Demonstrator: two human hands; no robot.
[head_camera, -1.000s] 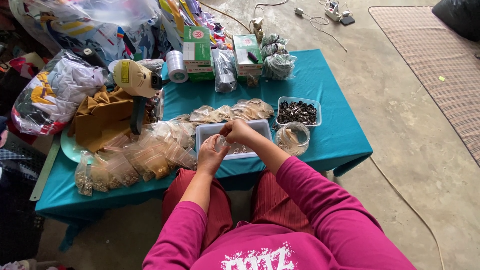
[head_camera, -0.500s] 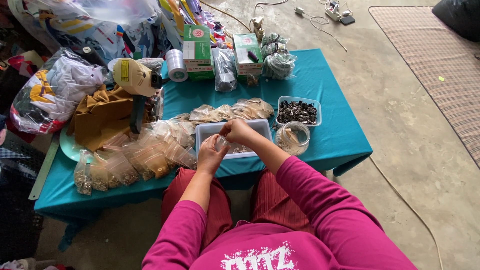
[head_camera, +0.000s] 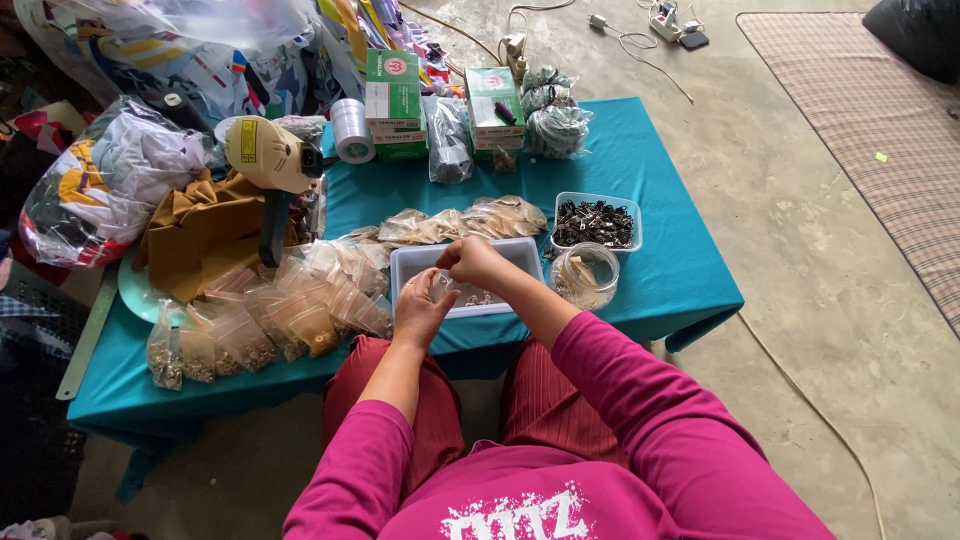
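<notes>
Over near edge of desk (head_camera: 640, 150), both hands meet above white tray (head_camera: 412, 262). Left hand (head_camera: 420, 312) cups small clear bag (head_camera: 441, 287), fingers clamped round it. Right hand (head_camera: 474, 262) pinches bag's top, fingers together. Heap of filled clear bags (head_camera: 270, 315) just left of tray, more bags (head_camera: 465, 220) behind it. Clear tub of dark metal bits (head_camera: 595, 222) and round clear container (head_camera: 586, 275) sit right of tray. Green boxes (head_camera: 392, 100) along far edge.
</notes>
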